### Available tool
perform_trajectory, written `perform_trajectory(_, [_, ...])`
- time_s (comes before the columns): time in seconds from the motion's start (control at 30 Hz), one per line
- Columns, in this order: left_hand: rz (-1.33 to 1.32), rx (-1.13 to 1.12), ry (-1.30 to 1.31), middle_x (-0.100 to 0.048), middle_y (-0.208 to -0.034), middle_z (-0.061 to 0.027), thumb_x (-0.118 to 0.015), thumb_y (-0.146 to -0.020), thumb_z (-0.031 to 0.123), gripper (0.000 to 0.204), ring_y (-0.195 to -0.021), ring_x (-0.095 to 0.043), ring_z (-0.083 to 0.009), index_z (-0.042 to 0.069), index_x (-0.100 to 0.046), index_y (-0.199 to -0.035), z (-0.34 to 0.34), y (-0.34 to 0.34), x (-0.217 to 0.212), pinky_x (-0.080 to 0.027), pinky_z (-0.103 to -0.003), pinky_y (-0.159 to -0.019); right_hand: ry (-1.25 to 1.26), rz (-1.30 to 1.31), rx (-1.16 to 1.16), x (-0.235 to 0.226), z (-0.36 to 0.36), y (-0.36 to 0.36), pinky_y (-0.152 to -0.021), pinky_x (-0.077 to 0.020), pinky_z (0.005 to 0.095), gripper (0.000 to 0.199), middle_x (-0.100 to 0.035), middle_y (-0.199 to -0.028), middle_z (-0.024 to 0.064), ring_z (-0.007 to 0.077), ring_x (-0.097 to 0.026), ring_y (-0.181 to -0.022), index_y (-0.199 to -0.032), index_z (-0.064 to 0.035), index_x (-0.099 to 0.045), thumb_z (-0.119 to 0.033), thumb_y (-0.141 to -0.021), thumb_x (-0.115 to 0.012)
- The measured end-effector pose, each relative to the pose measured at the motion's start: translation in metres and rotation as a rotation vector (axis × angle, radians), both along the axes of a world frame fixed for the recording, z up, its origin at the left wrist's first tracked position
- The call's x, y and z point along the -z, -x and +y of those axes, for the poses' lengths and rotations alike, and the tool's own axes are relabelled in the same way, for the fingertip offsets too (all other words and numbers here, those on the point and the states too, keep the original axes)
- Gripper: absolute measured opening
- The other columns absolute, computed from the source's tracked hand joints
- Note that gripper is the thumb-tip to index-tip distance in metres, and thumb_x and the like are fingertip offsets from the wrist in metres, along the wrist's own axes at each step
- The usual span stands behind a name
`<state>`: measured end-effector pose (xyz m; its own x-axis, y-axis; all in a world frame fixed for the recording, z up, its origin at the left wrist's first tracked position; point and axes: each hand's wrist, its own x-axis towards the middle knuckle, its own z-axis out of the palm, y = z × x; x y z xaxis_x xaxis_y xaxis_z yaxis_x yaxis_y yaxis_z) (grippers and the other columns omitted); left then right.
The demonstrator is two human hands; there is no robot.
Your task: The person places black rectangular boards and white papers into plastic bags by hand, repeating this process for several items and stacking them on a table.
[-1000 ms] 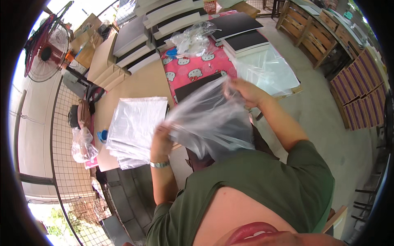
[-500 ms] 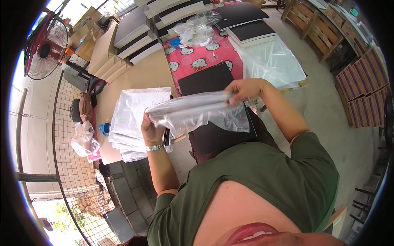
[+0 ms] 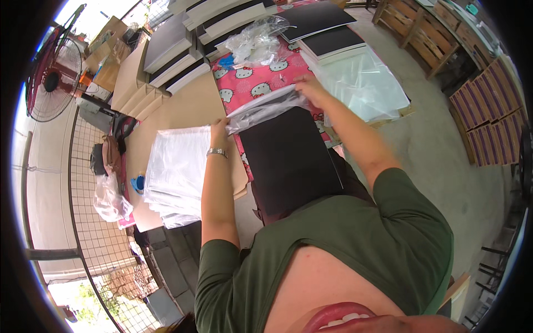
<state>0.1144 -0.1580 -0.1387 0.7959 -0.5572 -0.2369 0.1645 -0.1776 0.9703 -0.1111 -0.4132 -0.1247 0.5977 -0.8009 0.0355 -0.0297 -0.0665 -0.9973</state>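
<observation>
A clear plastic bag (image 3: 265, 111) is stretched between my two hands at the far end of a large black flat book or board (image 3: 291, 158), which lies across my lap and the table edge. My left hand (image 3: 220, 127), with a metal watch on its wrist, pinches the bag's left end. My right hand (image 3: 312, 91) has its fingers closed on the right end. Whether the far end of the black piece is inside the bag, I cannot tell. Left of my left forearm lies a stack of plastic-wrapped flat pieces (image 3: 176, 161).
Stacks of black-covered books (image 3: 233, 22) stand at the back of the table. Crumpled clear plastic (image 3: 255, 44) lies on the pink patterned cloth (image 3: 261, 83). Clear plastic sheets (image 3: 363, 83) are piled at the right. A fan (image 3: 53, 80) stands far left, a blue tape dispenser (image 3: 137, 183) nearer.
Both hands have moved away from my body with the plastic bag, from above the black piece to its far end. More of the black piece now shows.
</observation>
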Motion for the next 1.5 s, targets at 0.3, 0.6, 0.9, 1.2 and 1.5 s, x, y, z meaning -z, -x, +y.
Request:
perform_trajectory(0.3, [-0.53,0.325,-0.501,-0.057,-0.061,-0.012,-0.045,-0.079,0.012,0.022,-0.054,-0.057,-0.0237,-0.003,-0.059,-0.073,-0.048,0.005,0.029,-0.043,-0.034,-0.046,0.649,0.883,0.09,0.047,-0.015,-0.015,-0.083,-0.0445,0.0465,0.027,-0.06,-0.095,0.0256,0.0403,-0.055,-0.095,-0.089,0.0044,-0.063,-0.013,-0.077,-0.048])
perform_trajectory(0.6, [-0.249,-0.048,-0.203,-0.049,-0.055,-0.0031,-0.048,-0.083,0.02,0.024,-0.044,-0.045,-0.0123,0.001,-0.055,-0.07,0.004,0.01,-0.066,-0.035,-0.028,-0.04,0.841,0.593,0.003,-0.049,0.023,-0.036,-0.079,-0.0453,0.0444,0.027,-0.061,-0.091,0.0223,0.0379,-0.059,-0.087,-0.086,0.0005,-0.065,-0.018,-0.074,-0.05])
perform_trajectory(0.9, [-0.608,-0.034,0.029,-0.055,-0.075,-0.0015,-0.056,-0.085,0.016,0.028,-0.061,-0.049,-0.0078,-0.005,-0.056,-0.103,0.082,0.079,-0.269,-0.038,-0.023,-0.051,0.035,0.109,-0.477,-0.279,0.061,0.057,-0.055,-0.0418,0.0256,0.021,-0.057,-0.073,0.0036,0.0105,-0.053,-0.062,-0.094,-0.0035,-0.062,-0.015,-0.077,-0.058])
perform_trajectory(1.2, [-0.095,0.31,-0.104,-0.054,-0.062,-0.0041,-0.064,-0.068,0.01,0.019,-0.053,-0.049,-0.0091,-0.006,-0.06,-0.079,0.216,0.19,-0.334,-0.035,-0.02,-0.048,0.241,0.009,-1.11,-0.303,0.124,0.203,-0.055,-0.0474,0.0223,0.027,-0.059,-0.082,0.0042,0.0065,-0.056,-0.069,-0.108,-0.0005,-0.055,-0.007,-0.082,-0.059])
perform_trajectory(1.5, [0.262,0.589,-0.287,-0.047,-0.055,0.0018,-0.058,-0.081,0.01,0.014,-0.044,-0.035,-0.0035,-0.003,-0.058,-0.075,0.221,0.216,-0.291,-0.022,-0.02,-0.041,-0.276,-0.057,-1.255,-0.259,0.135,0.251,-0.073,-0.0448,0.0257,0.035,-0.057,-0.103,0.0132,0.014,-0.056,-0.087,-0.115,0.0081,-0.051,0.003,-0.081,-0.058])
